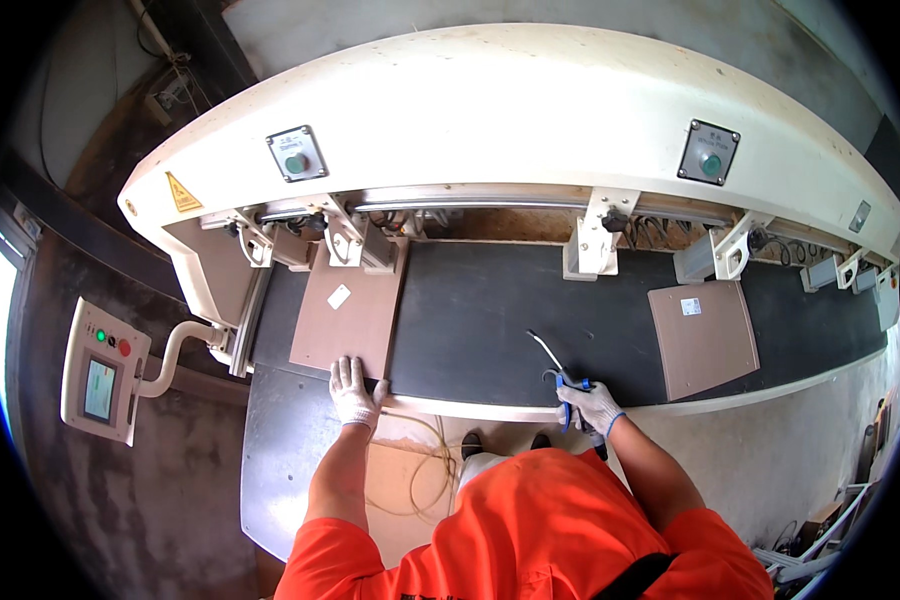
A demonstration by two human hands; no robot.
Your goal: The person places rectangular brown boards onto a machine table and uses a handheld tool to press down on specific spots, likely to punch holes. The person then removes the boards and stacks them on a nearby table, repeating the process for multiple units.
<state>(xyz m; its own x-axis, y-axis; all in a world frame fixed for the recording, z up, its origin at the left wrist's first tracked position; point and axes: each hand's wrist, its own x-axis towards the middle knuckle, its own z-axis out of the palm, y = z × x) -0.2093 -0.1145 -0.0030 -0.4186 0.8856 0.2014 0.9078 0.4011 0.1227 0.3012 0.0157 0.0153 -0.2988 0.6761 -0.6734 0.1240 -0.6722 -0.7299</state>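
Note:
My left hand (353, 392), in a white knitted glove, lies flat with its fingers stretched on the near edge of a brown panel (352, 315). A small white label (339, 296) sits on that panel, whose far end reaches under the machine's clamps. In my right hand (592, 404), also gloved, is a blue air blow gun (567, 390); its thin nozzle points up and to the left above the black worktop (490, 320). Further right, a second brown panel (705, 340) with a white label rests on the worktop, apart from both hands.
A long white machine housing (510, 110) spans the back, with green push buttons. Metal clamp blocks (596, 240) hang beneath it over the worktop. At left a control panel (106, 372) stands on a bent arm, beside a grey side table (288, 450). A yellowish hose (420, 480) loops below.

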